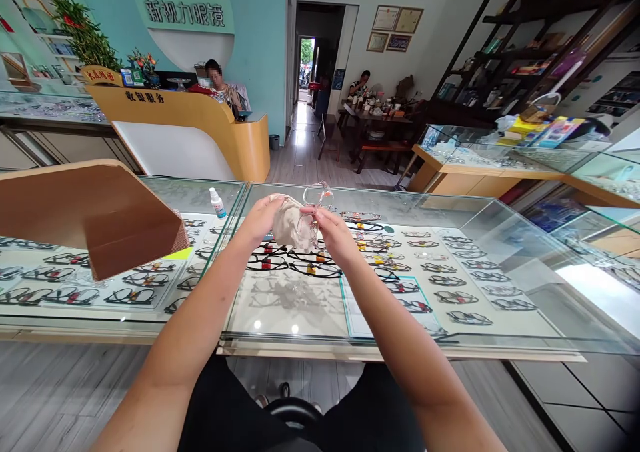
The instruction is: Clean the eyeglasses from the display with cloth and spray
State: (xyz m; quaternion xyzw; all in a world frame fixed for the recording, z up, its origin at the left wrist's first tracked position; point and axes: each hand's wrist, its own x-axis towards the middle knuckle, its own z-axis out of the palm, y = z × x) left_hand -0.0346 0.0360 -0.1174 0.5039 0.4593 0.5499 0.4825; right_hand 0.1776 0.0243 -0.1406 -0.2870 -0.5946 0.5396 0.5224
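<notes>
My left hand is closed around a beige cleaning cloth, held above the glass counter. My right hand pinches a pair of clear-framed glasses by the frame, right against the cloth. One lens sticks up above my fingers; the other is partly wrapped in the cloth. Both hands meet over the middle of the display case.
Rows of dark spectacle frames lie under the glass. A small white spray bottle stands on the counter at the left, beside a tilted wooden stand. Beyond are a yellow reception desk with a seated person, and another person at a far table.
</notes>
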